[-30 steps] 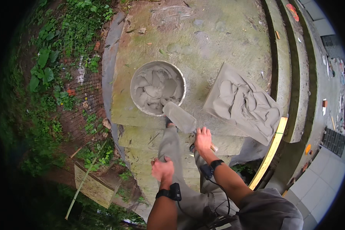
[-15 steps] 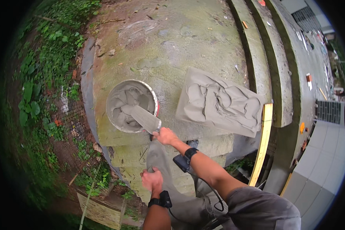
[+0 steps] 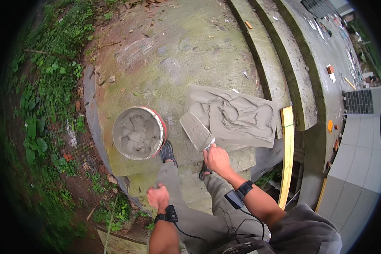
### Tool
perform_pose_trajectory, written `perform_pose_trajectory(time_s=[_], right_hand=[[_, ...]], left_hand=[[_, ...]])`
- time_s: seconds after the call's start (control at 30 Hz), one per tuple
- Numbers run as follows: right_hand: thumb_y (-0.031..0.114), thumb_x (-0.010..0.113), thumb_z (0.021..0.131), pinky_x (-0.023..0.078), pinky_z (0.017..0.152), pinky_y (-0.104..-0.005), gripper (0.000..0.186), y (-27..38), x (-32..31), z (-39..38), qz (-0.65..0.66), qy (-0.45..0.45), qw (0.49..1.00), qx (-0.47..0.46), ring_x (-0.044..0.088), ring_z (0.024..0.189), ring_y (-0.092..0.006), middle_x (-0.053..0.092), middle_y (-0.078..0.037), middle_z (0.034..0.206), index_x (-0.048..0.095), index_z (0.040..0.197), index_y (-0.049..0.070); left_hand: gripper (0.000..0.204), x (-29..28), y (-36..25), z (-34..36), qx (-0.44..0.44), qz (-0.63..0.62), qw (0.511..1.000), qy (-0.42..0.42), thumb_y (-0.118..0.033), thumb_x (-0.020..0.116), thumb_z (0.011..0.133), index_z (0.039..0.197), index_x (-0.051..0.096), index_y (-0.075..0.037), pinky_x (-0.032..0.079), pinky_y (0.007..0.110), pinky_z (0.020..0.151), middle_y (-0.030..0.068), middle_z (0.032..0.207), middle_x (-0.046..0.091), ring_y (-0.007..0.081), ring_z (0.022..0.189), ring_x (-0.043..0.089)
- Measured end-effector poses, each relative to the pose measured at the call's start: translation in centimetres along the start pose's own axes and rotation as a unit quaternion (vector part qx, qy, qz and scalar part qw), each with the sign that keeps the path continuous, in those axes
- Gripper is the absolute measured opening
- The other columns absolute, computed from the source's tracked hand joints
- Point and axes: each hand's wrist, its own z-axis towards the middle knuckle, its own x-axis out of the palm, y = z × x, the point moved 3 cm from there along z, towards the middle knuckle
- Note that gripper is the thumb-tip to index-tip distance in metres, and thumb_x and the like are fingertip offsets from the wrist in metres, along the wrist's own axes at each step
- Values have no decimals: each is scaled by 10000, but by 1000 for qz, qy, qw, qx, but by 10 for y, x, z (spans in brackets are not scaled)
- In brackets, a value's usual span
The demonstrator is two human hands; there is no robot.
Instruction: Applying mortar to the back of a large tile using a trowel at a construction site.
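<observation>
My right hand (image 3: pixel 218 160) is wrapped round the handle of a trowel (image 3: pixel 196 132). The broad blade lies over the near left corner of a rectangular slab (image 3: pixel 263 142), which is spread with thick, ridged grey mortar (image 3: pixel 228 112). Whether the blade touches the mortar I cannot tell. To the left stands a round bucket (image 3: pixel 162 134) with a white rim and red side, holding more lumpy mortar (image 3: pixel 136 133). My left hand (image 3: pixel 158 197) is closed in a fist beside my left trouser leg, and nothing shows in it.
Mossy concrete (image 3: pixel 165 72) lies beneath bucket and slab. Concrete steps (image 3: pixel 269 55) run along the right, with a yellow wooden plank (image 3: pixel 287 156) beside the slab's right end. Green plants (image 3: pixel 51 84) and netting border the left edge. My shoes (image 3: pixel 168 151) stand just this side of the bucket and slab.
My right hand has carried the trowel from over the bucket rightward to the slab's left corner. My left hand stays closed near my leg. The view has shifted a little.
</observation>
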Motion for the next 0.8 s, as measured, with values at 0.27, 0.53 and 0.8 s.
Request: perform_pose_trajectory(time_s=[0.27, 0.53, 0.8], right_hand=[[310, 584, 969, 589, 673, -477, 374, -115, 8, -23, -63, -38, 990, 122, 730, 791, -377, 699, -283, 867, 566, 1030, -59], [388, 614, 938, 519, 742, -562, 467, -126, 4, -45, 44, -85, 980, 173, 668, 824, -488, 665, -315, 801, 587, 937, -78], [420, 592, 959, 492, 745, -553, 470, -83, 98, -63, 193, -130, 957, 174, 659, 811, -484, 666, -290, 796, 520, 1019, -41]], left_hand=[[477, 6, -4, 12, 15, 18, 1000, -18, -385, 662, 830, 1099, 712, 6, 533, 508, 876, 221, 1099, 704, 405, 1002, 684], [485, 2, -13, 11, 22, 27, 999, -25, -395, 651, 835, 1113, 716, -2, 533, 502, 886, 227, 1091, 715, 407, 1007, 687], [476, 12, -13, 6, 31, 62, 997, -26, -391, 650, 840, 1131, 717, -20, 527, 503, 891, 225, 1069, 715, 407, 993, 686]])
